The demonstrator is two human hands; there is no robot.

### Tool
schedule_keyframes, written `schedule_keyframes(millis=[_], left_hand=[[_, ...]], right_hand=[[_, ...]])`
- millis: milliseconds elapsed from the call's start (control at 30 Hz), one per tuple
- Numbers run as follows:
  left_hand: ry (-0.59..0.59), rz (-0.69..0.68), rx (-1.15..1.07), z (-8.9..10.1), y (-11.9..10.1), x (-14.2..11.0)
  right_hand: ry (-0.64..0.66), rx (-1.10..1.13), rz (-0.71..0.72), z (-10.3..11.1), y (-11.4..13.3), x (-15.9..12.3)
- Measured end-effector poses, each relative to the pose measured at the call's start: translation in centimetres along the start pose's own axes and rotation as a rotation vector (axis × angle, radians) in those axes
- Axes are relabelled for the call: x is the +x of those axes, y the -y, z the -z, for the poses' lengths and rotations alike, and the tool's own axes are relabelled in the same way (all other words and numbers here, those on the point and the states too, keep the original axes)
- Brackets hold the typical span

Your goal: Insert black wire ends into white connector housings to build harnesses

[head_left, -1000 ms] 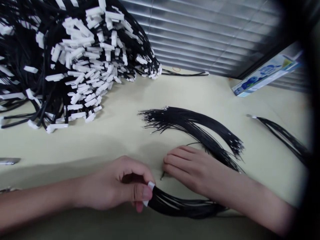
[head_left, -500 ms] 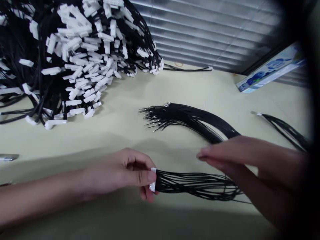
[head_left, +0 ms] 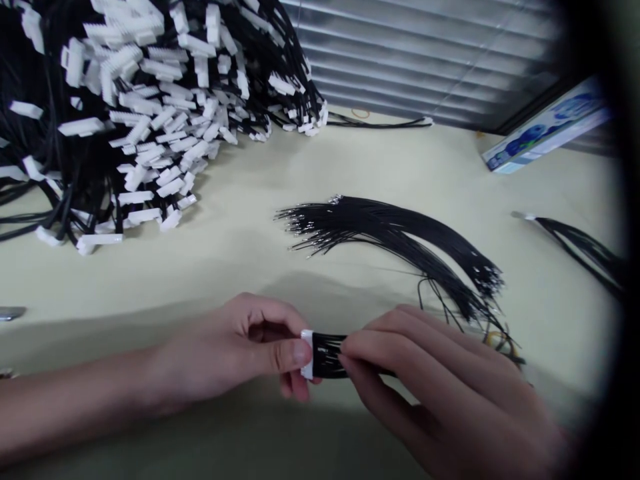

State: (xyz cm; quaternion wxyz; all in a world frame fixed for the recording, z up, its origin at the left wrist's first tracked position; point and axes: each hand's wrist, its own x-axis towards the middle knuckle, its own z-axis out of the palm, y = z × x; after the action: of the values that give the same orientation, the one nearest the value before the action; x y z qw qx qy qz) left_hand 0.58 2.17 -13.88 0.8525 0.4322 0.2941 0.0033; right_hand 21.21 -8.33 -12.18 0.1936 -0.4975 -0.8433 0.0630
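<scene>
My left hand grips a white connector housing between thumb and fingers. Black wires run out of the housing's right side, and their far part is hidden behind my right hand. Thumb and forefinger of that hand are pinched together at the wires, just right of the housing, on a black wire. A small shiny spot shows among the wires there; I cannot make out which wire it belongs to. Beyond my hands lies a loose bundle of black wires with metal tips.
A big heap of black cables with white connectors fills the back left. A single cable lies along the blinds. At the right are a blue-and-white box and another cable. A yellow band sits by the bundle's right end.
My right hand has moved left from above the wires to close beside the housing, its fingertips now pinched at the wires. The left hand keeps its hold. The view has shifted slightly.
</scene>
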Motion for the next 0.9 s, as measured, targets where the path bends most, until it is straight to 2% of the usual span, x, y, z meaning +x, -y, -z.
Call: schedule_keyframes(millis=[233, 767, 900], left_hand=[[0.050, 0.026, -0.040, 0.4, 0.3, 0.1], [0.048, -0.005, -0.030, 0.4, 0.3, 0.2], [0.053, -0.014, -0.031, 0.5, 0.4, 0.1]], right_hand=[[-0.057, 0.147, -0.007, 0.2, 0.5, 0.7], [-0.126, 0.114, 0.015, 0.0, 0.6, 1.5], [-0.099, 0.113, 0.014, 0.2, 0.5, 1.2]])
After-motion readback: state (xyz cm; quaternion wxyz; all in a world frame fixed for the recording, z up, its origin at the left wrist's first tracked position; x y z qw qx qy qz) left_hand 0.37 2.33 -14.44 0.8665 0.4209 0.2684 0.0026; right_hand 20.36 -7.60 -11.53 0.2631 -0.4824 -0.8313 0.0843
